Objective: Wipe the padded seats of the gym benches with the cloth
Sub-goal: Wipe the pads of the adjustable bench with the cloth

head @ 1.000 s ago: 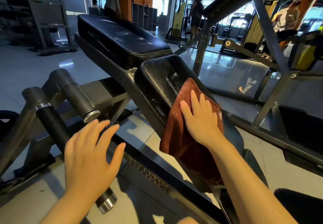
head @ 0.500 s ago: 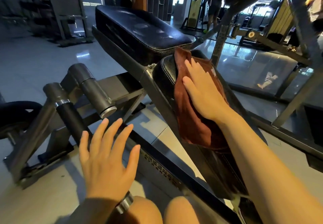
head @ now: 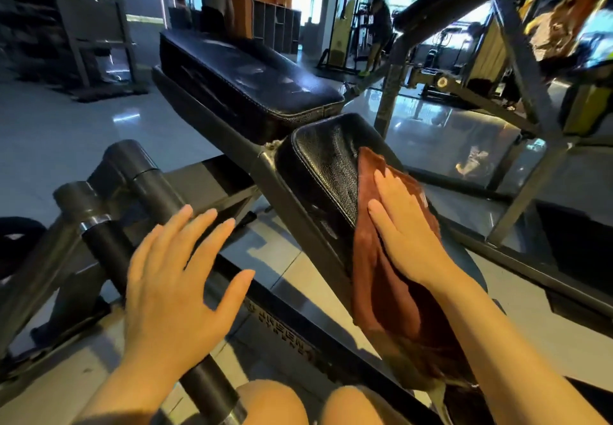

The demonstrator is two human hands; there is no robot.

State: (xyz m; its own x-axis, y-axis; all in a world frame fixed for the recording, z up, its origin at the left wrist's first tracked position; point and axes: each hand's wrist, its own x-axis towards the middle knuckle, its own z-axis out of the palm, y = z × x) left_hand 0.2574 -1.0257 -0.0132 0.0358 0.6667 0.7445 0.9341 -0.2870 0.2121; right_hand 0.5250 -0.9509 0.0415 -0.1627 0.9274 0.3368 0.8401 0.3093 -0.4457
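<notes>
The right hand [head: 409, 229] lies flat, fingers [head: 386, 189] straight and together, pressing a rust-brown terry cloth [head: 381, 275] against the tilted black leather seat pad [head: 326, 166] of a grey steel gym bench [head: 265, 166]. The cloth covers the right-hand side and lower stretch of that pad and hangs down past its near end beneath the forearm; nothing is pinched or curled round it, the palm simply bears on it. The left hand [head: 175, 278] hovers apart from the bench with fingers spread and relaxed, holding nothing, above a dark cylindrical roller bar [head: 109, 242] on the frame. As a judgement of progress: the wipe of this lower seat pad looks to be mid-way, since the upper left part of the pad is bare of cloth and shows a faint sheen that may be damp streaks, though that could equally be the room lights. The long black padded backrest [head: 245, 76] just beyond, separated from the seat by a narrow gap, carries pale smears; whether those are wipe marks or grime cannot be told. Other machines stand farther off across the glossy tiled floor [head: 83, 133], and any benches among them presumably remain to be done.
</notes>
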